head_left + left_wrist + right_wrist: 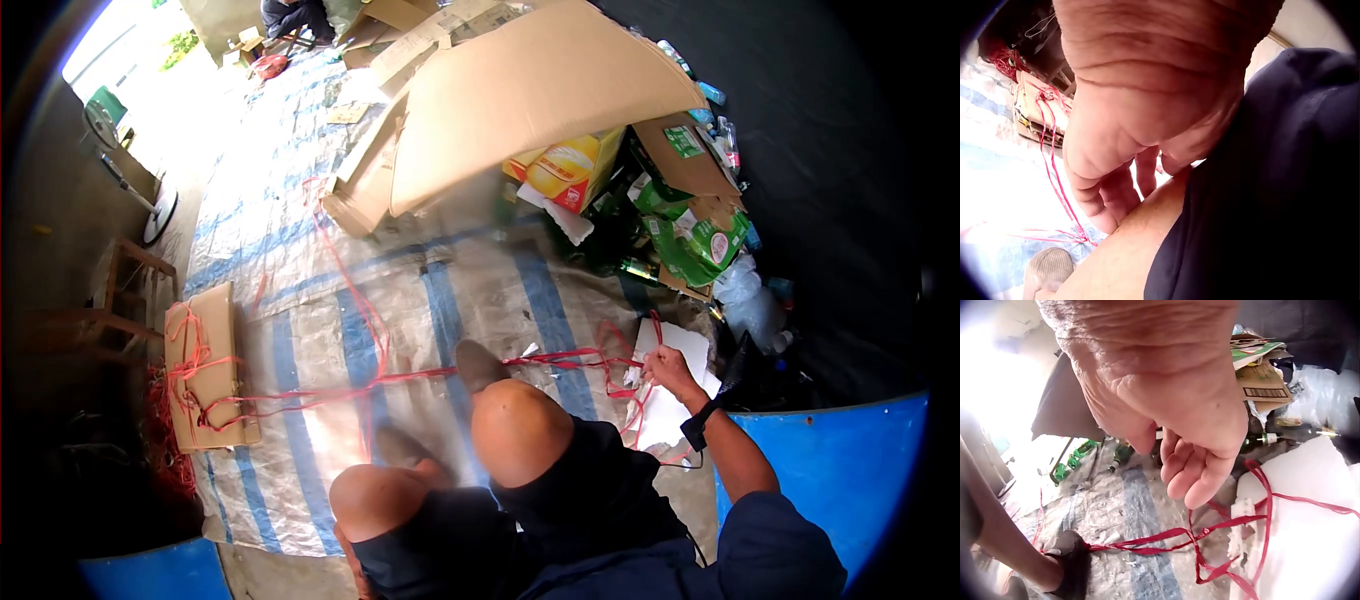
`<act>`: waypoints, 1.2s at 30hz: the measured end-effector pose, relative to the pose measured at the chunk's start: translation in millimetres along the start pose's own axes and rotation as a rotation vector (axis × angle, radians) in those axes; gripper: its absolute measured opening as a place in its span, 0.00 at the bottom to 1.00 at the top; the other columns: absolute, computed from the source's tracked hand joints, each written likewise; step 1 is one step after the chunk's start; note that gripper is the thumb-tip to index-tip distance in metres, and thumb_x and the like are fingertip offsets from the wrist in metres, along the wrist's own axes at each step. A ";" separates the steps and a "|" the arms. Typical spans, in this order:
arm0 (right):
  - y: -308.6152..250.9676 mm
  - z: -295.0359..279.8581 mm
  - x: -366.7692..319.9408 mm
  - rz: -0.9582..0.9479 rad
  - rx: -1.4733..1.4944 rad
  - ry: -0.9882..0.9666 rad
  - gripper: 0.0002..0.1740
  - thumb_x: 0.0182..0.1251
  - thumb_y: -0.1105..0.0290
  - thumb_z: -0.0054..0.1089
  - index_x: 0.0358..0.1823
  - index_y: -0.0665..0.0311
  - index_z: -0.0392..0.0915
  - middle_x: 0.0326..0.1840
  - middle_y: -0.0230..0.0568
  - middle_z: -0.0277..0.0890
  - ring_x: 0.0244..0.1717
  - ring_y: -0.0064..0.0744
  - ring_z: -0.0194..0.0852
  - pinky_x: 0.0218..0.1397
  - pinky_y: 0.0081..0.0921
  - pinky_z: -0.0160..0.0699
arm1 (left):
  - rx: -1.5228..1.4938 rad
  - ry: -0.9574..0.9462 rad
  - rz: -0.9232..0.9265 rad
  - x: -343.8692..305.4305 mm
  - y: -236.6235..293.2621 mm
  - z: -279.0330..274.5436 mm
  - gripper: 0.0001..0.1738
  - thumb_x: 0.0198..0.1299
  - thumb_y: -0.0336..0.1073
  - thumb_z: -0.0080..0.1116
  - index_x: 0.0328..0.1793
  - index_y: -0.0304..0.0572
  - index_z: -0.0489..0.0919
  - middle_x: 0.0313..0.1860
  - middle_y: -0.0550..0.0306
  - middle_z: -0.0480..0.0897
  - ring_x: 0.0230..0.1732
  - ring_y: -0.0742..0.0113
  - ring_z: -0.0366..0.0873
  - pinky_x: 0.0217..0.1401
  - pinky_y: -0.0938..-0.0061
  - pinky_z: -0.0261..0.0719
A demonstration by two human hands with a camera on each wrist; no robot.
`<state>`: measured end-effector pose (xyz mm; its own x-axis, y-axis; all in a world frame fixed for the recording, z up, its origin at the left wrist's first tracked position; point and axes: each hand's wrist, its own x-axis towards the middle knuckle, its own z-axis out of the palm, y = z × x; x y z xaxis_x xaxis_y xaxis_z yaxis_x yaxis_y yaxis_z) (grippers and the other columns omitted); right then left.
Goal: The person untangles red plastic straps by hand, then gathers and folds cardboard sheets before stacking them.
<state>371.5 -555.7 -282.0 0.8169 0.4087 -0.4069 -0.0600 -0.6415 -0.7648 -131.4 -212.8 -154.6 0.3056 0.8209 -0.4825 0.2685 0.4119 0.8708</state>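
My right hand (672,372) is over a white board (1310,512), its fingers (1191,475) curled. Strands of red plastic string (1229,524) run right at the fingertips; I cannot tell whether they are gripped, as the hand hides part of them. The string stretches left past a shoe (480,366) to a flat cardboard bundle (215,365), which has the same string wound across it. My left hand (1147,119) rests against the bare leg (1141,228) beside the dark shorts, fingers relaxed and holding nothing.
A large cardboard sheet (530,90) leans over other cartons ahead. Green bottles and packaging (700,245) are heaped on the right. Blue containers (830,470) stand at both sides. A fan (155,210) is at the left, a striped tarp (300,340) underfoot. Another person (297,15) sits far back.
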 end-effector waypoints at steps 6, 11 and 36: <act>-64.7 5.6 1.8 -0.018 0.136 -0.045 0.16 0.74 0.60 0.60 0.45 0.69 0.78 0.35 0.39 0.81 0.31 0.25 0.82 0.29 0.23 0.83 | -0.039 0.050 0.060 -29.0 5.1 -24.7 0.19 0.73 0.41 0.58 0.56 0.29 0.83 0.40 0.59 0.85 0.38 0.75 0.78 0.40 0.77 0.78; -88.2 17.2 -4.6 -0.011 0.214 -0.107 0.13 0.75 0.59 0.59 0.45 0.63 0.79 0.35 0.35 0.81 0.32 0.23 0.81 0.33 0.21 0.83 | -0.038 0.076 0.122 -50.6 9.8 -25.1 0.19 0.74 0.41 0.57 0.55 0.30 0.84 0.40 0.60 0.85 0.38 0.75 0.78 0.40 0.78 0.78; -52.5 44.6 -29.0 0.032 0.158 -0.305 0.12 0.77 0.59 0.56 0.45 0.60 0.80 0.35 0.28 0.81 0.31 0.18 0.79 0.34 0.19 0.80 | -0.168 -0.064 0.154 -54.6 -41.8 -33.2 0.15 0.72 0.33 0.58 0.59 0.30 0.78 0.50 0.55 0.86 0.49 0.73 0.82 0.52 0.77 0.81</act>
<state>325.4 -505.0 -252.3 0.6058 0.5803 -0.5442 -0.1904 -0.5584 -0.8074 -189.7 -261.7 -161.6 0.3896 0.8547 -0.3432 0.0604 0.3481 0.9355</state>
